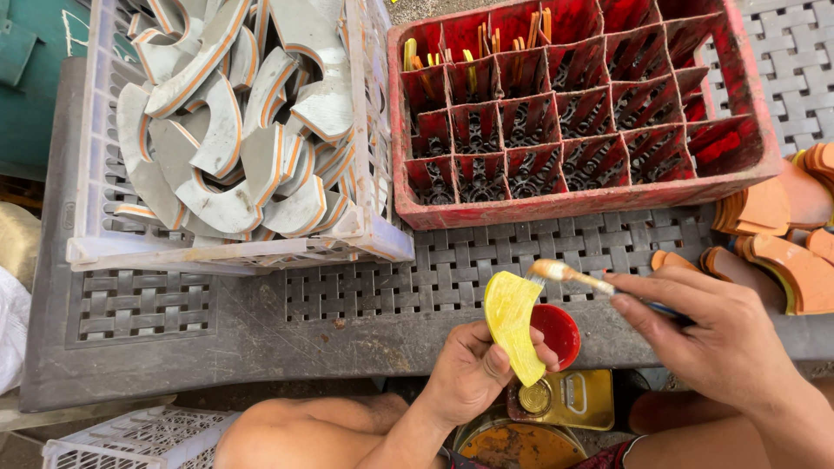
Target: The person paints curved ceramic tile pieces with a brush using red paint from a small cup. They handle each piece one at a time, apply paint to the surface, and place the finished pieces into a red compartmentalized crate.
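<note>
My left hand (466,371) holds a curved flat piece (512,322) coated in yellow, upright over the table's front edge. My right hand (708,334) grips a paintbrush (569,274); its bristle tip touches the top of the yellow piece. Just behind the piece sits a small red lid or cup (556,331). Below it lies a yellowish metal can (565,399) with a round cap.
A white crate (217,252) of grey curved pieces with orange edges stands at the left. A red divided crate (573,201) holds several painted pieces in its far cells. Orange curved pieces (786,243) are stacked at the right. A round rusty tin (519,445) sits between my knees.
</note>
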